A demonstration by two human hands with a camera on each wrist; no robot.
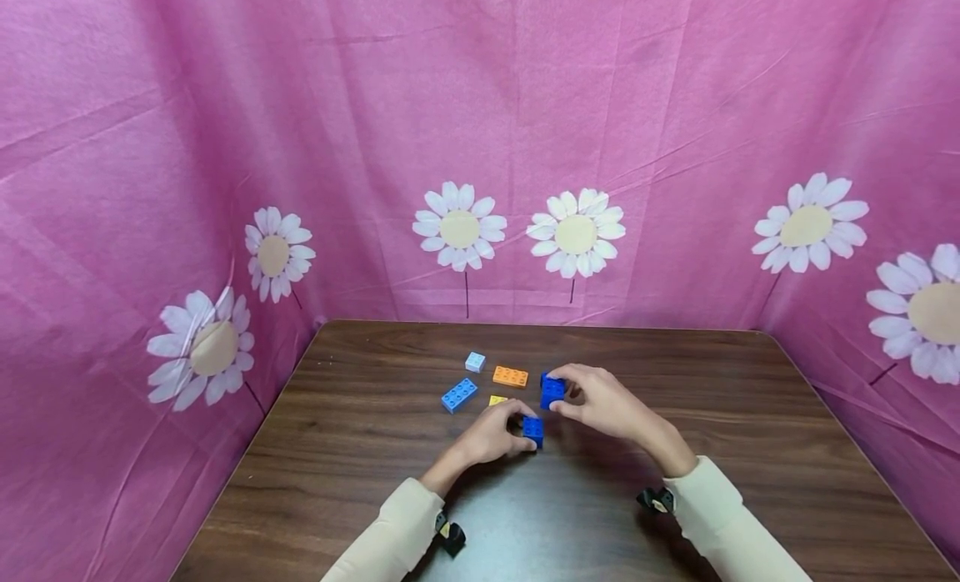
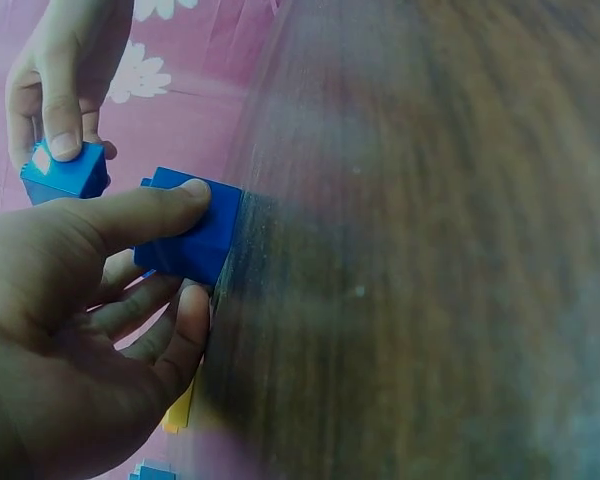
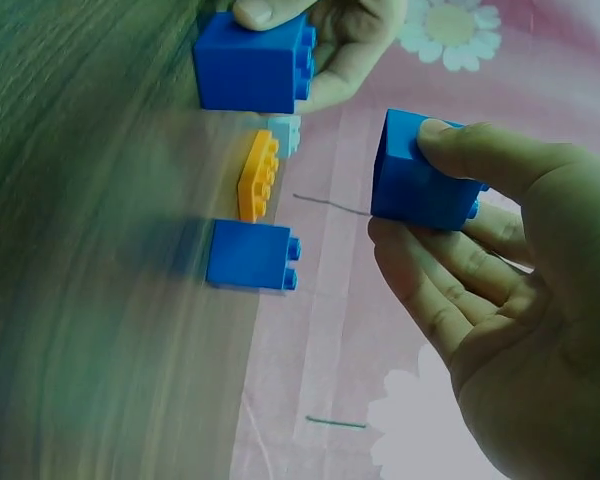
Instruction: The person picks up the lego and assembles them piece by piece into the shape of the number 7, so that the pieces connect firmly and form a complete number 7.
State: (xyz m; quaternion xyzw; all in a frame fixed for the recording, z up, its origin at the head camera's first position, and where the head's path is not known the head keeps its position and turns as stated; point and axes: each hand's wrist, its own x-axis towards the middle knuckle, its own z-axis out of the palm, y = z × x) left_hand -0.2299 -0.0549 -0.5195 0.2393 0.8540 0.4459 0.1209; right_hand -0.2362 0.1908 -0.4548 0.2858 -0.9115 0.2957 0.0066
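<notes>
In the head view, my left hand (image 1: 491, 434) grips a dark blue toy brick (image 1: 532, 430) by its sides, low over the table. The left wrist view shows the thumb on one face of this brick (image 2: 188, 228). My right hand (image 1: 606, 401) pinches a second dark blue brick (image 1: 552, 392), farther back and to the right; in the right wrist view this brick (image 3: 425, 175) is lifted off the table. A third dark blue brick (image 3: 248, 255) stands on the table just beyond it, mostly hidden in the head view.
Left of the right hand lie an orange brick (image 1: 511, 376), a lighter blue brick (image 1: 459, 394) and a small pale blue brick (image 1: 475, 362). A yellow brick (image 1: 497, 400) is partly covered by the left hand. Pink flowered cloth (image 1: 517, 107) hangs around the wooden table (image 1: 360, 423).
</notes>
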